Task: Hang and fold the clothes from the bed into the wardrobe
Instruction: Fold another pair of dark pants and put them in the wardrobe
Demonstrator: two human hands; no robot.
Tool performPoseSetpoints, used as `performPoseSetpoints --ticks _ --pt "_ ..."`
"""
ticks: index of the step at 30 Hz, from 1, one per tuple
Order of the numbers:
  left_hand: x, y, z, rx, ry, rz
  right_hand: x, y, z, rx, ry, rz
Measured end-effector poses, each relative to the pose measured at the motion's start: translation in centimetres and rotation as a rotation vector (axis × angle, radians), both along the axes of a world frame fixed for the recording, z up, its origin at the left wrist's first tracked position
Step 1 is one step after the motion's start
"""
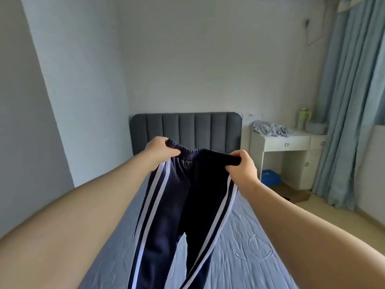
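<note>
Holding the track pants up by the waistband

My left hand (160, 152) and right hand (242, 168) each grip the track pants (183, 205), which hang between them above the bed (239, 247); next I'd bring the legs together to fold.

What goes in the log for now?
left hand: grips waistband | right hand: grips waistband | pants: hang above bed
</note>
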State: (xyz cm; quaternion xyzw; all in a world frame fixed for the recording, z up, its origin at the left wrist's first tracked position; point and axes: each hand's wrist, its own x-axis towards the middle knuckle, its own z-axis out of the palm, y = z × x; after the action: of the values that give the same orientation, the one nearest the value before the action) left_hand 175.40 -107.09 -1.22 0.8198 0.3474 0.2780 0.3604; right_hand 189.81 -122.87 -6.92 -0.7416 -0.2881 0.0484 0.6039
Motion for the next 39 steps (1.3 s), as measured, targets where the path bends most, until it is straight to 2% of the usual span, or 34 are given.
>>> performPoseSetpoints --ticks 4,10,13,17,23,26,28,32,35,39 --pt "-1.9 0.3 6.3 0.087 -0.117 0.055 -0.1 0.1 6.6 0.121 -0.078 0.068" --pt "-5.5 1.1 9.9 0.101 -0.188 0.115 0.2 -0.8 11.6 0.110 -0.270 0.118" --pt "-6.3 1.0 11.0 0.095 -0.230 0.086 -0.1 -0.6 12.6 0.134 -0.275 0.116" --pt "-7.3 0.5 13.3 0.051 -0.381 -0.020 -0.3 -0.7 15.4 0.204 -0.258 0.146" --pt "-8.7 0.1 15.4 0.071 -0.466 -0.176 -0.9 -1.0 18.0 0.343 -0.187 0.202" --pt "-9.4 0.3 15.9 0.048 -0.497 -0.233 -0.6 -1.4 18.2 0.323 -0.025 0.358" --pt "-9.9 0.2 15.9 -0.050 -0.488 -0.313 -0.1 -1.8 17.9 0.305 0.067 0.466" --pt "-10.8 0.1 15.4 -0.294 -0.434 -0.459 0.7 -2.1 17.2 0.191 0.105 0.559" --pt "-11.3 0.4 15.0 -0.377 -0.399 -0.520 1.0 -2.3 17.0 0.129 0.168 0.652" --pt "-11.9 0.4 15.1 -0.440 -0.350 -0.606 1.3 -2.6 17.2 0.155 0.267 0.853"
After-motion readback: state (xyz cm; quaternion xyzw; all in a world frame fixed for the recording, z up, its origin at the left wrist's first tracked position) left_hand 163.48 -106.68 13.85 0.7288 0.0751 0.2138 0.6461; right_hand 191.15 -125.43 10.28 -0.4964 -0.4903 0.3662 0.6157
